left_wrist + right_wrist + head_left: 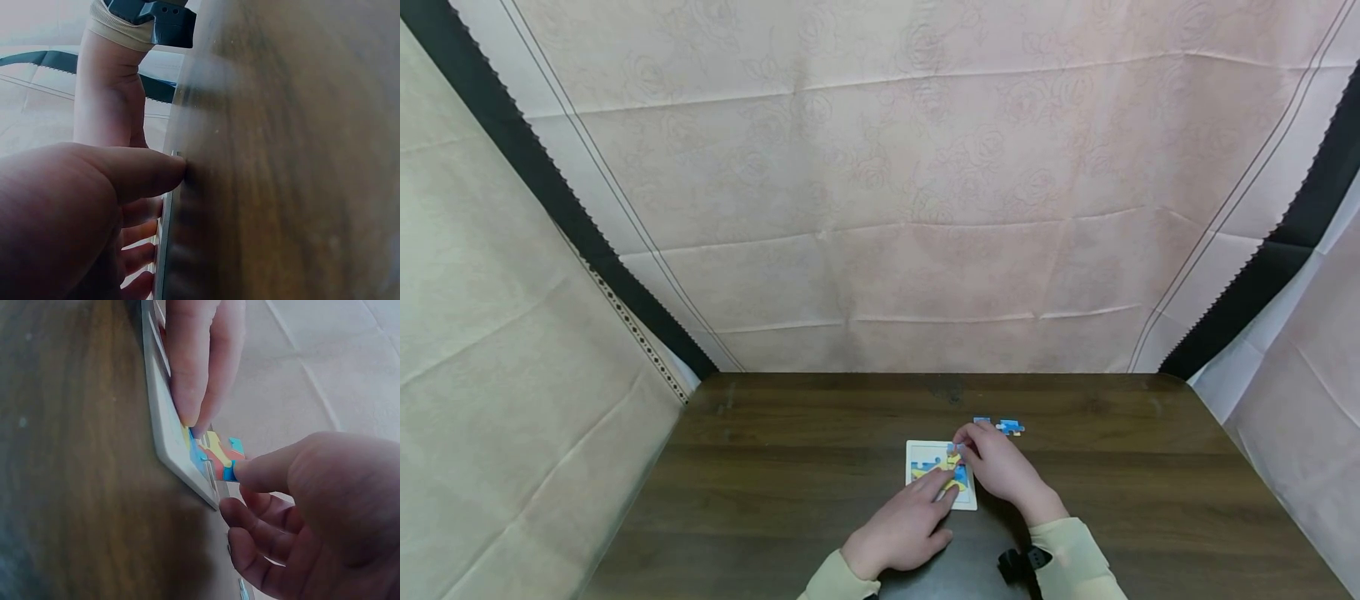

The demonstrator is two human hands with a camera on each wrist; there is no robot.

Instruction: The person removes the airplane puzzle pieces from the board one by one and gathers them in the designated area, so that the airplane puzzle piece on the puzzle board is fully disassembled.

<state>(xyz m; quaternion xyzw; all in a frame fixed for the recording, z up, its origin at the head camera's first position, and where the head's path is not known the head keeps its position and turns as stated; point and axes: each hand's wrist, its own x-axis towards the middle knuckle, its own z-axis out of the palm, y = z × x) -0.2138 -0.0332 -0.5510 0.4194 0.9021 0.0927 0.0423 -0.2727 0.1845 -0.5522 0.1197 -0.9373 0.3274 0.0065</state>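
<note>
Table [775, 467] wood-grained, slight sheen; curtain [925, 183] creased matt cloth; puzzle board [166, 434] smooth.

1. The puzzle tray [925, 448] is lying on the worktop [775, 450], right of its middle line.
2. The left hand [904, 527] is resting over the tray's near left part.
3. The right hand [996, 458] is holding a puzzle piece [215, 453] at the tray's far right corner.
4. Two loose puzzle pieces [1011, 427] are lying side by side on the worktop, beyond the tray and to its right, just behind the right hand.
5. A fabric backdrop [925, 208] is hanging behind the worktop, side curtains [512, 417] flanking it left and right.
</note>
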